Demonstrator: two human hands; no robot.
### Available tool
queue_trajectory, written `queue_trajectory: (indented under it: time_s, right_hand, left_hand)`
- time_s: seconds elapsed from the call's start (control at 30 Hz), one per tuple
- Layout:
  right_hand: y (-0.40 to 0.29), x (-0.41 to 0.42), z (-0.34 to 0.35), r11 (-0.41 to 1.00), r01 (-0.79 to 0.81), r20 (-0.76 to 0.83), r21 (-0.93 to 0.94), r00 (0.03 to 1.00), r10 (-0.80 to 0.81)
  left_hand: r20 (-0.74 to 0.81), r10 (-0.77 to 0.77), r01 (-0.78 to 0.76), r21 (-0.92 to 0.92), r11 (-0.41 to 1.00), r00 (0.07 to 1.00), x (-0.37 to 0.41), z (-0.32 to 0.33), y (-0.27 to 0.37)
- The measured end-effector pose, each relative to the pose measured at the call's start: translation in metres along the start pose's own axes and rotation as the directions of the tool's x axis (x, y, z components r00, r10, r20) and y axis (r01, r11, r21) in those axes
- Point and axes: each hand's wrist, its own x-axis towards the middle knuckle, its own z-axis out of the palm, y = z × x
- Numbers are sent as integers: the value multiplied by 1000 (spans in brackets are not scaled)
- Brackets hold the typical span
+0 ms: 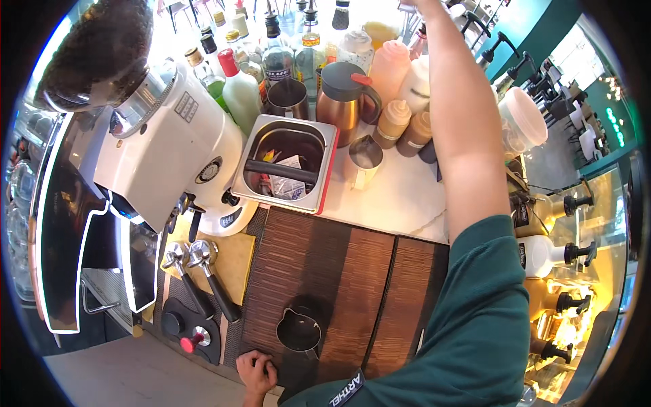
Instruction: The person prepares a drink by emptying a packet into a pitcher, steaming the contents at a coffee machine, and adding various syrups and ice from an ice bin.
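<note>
My left hand (pixel 257 372) rests with curled fingers on the front edge of the brown striped mat (pixel 290 254); whether it holds anything cannot be seen. Close by on the mat stands a small dark pitcher (pixel 299 330) with a spout and handle. My right arm reaches far forward over the counter, past the squeeze bottles (pixel 392 122); the hand is cut off at the top edge, near a bottle, and its grip is hidden. Two portafilters (pixel 211 274) lie on a yellow cloth (pixel 241 262) left of the mat. A red-handled tamper (pixel 196 339) sits on a black pad.
A white coffee grinder (pixel 168 152) and an espresso machine (pixel 56 219) stand left. Ahead are a steel knock box (pixel 282 196) holding wrappers, a copper thermal jug (pixel 335 109), a metal pitcher (pixel 365 155) and several glass bottles (pixel 241 91). Pump bottles (pixel 546 257) line the right.
</note>
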Motion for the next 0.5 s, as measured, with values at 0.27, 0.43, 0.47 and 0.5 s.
queue_trajectory:
  time_s: [0.27, 0.43, 0.47, 0.5]
  right_hand:
    - [57, 89, -20, 741, 489, -37, -461, 823, -567]
    - [21, 61, -38, 896, 157, -150, -416, 960, -237]
    - [-3, 45, -33, 950, 0, -172, -311, 984, -56]
    - [-19, 35, -40, 957, -59, -147, -284, 989, 18]
  left_hand:
    - [-29, 20, -21, -13, 1000, 999, 6, 5, -4]
    - [-11, 15, -15, -2, 1000, 1000, 11, 3, -2]
    - [-17, -6, 6, 7, 1000, 1000, 6, 1, 2]
    - [-25, -16, 17, 9, 1000, 1000, 3, 1, 4]
